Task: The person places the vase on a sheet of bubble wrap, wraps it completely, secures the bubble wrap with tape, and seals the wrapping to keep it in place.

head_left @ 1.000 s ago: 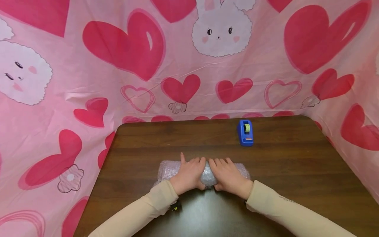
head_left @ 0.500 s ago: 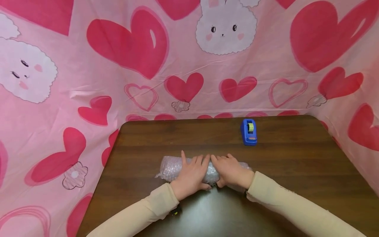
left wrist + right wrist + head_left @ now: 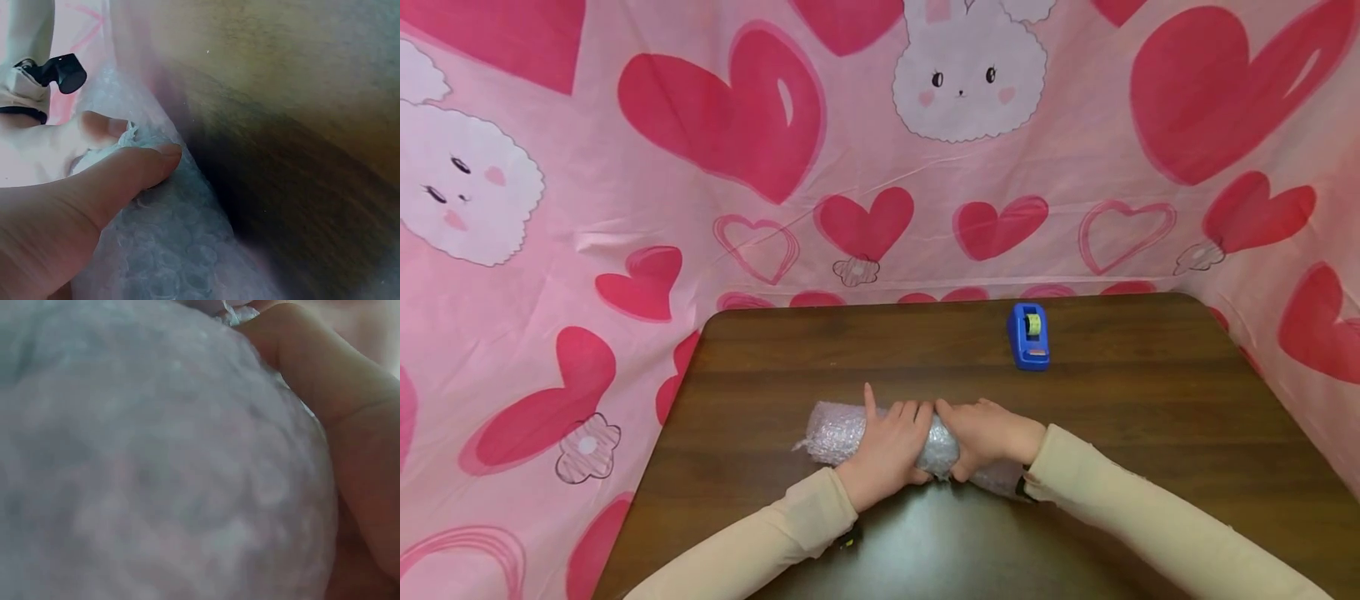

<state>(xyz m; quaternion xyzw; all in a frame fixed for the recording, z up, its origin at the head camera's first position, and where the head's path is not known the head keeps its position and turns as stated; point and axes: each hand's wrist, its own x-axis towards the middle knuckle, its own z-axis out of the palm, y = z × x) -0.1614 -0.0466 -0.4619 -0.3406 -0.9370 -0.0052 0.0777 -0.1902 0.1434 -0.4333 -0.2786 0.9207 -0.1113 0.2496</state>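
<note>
A roll of bubble wrap (image 3: 837, 433) lies crosswise on the wooden table, its middle part silvery grey and its ends looser and clear. My left hand (image 3: 890, 446) grips it left of the middle, thumb on the near side and fingers over the top, with one finger sticking up. Close beside it, my right hand (image 3: 988, 433) grips the roll right of the middle. In the left wrist view, the left thumb (image 3: 134, 175) presses on the bubbly sheet next to a torn, ragged edge. The right wrist view is mostly filled by blurred bubble wrap (image 3: 156, 456), with the right thumb (image 3: 331, 375) along its side.
A blue tape dispenser (image 3: 1029, 337) with a roll of tape stands toward the back right of the dark wooden table (image 3: 760, 358). A pink cloth (image 3: 865, 150) printed with hearts and rabbits hangs around the table's back and sides.
The bubble wrap roll has turned slightly, its right end coming nearer to me. My right hand has shifted its angle around it. The tape dispenser stays in place.
</note>
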